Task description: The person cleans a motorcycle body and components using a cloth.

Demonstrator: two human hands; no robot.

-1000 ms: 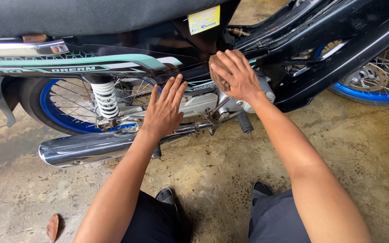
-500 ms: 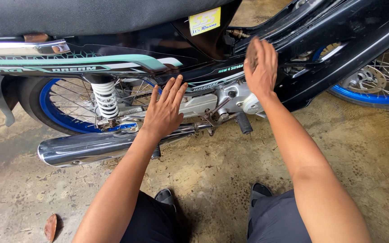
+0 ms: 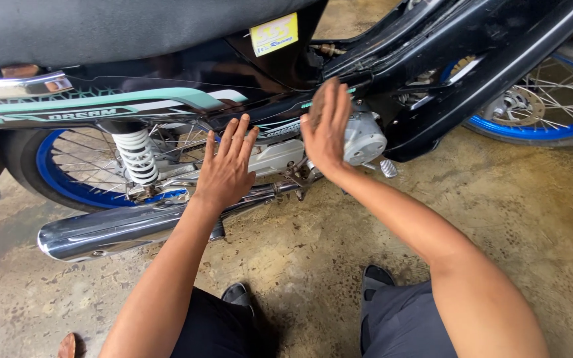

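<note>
The motorcycle (image 3: 167, 109) stood side-on across the top of the view, from nine o'clock to three o'clock, on a stained concrete floor (image 3: 512, 219). The left hand (image 3: 227, 166) was open with fingers spread and pointing toward twelve o'clock, palm laid flat against the lower bodywork just above the chrome exhaust pipe (image 3: 114, 229); it grasped nothing. The right hand (image 3: 326, 129) was likewise open, fingers together and blurred, held flat against the black side panel (image 3: 286, 126) with the silver engine cover (image 3: 365, 138) directly at its three o'clock. Whether the palm pressed on the panel or only hovered close could not be told. It held nothing.

At nine o'clock from the left hand sat the white coil shock absorber (image 3: 136, 156), in front of the rear wheel (image 3: 61, 172) with its blue rim. The front wheel (image 3: 552, 99), also blue-rimmed, lay toward two o'clock. A yellow sticker (image 3: 274, 33) was fixed below the black seat (image 3: 101, 26). A foot peg (image 3: 388, 168) projected below the engine cover. The person's knees and dark sandals (image 3: 374, 278) showed at six o'clock.
</note>
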